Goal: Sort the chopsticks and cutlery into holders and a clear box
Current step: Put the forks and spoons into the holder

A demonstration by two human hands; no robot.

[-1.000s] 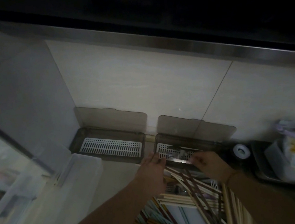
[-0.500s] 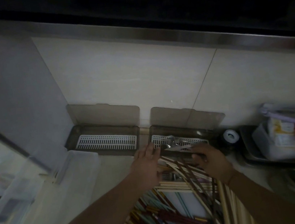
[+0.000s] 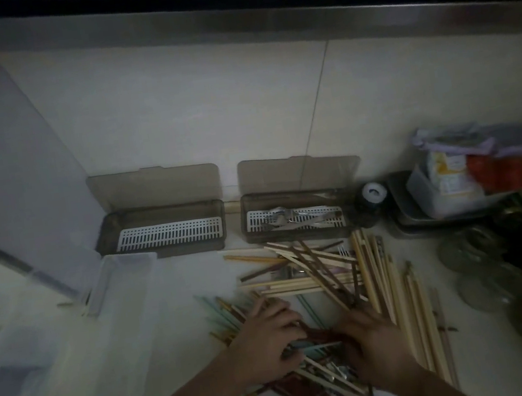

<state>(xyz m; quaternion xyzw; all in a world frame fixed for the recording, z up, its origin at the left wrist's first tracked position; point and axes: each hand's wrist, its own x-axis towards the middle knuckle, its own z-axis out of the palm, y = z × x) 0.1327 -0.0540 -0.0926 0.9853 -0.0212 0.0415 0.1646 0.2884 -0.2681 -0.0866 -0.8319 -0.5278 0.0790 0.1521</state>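
Both hands are down in the big messy pile of wooden and coloured chopsticks [image 3: 324, 276] on the pale bench [image 3: 177, 327]. The left hand [image 3: 266, 341] has its grip curled over thin sticks. The right hand [image 3: 377, 346] lies on the pile; I cannot tell if its grip holds anything.

The sticks are long, thin, stiff and light. They look smooth, so they may slide and roll. Picking up a bunch near the middle should work best.

The brown box with shiny metal forks [image 3: 292, 218] and the empty brown box with a white grid [image 3: 166, 234] sit near the wall, lids up. The clear plastic box [image 3: 123, 277] is on the left.
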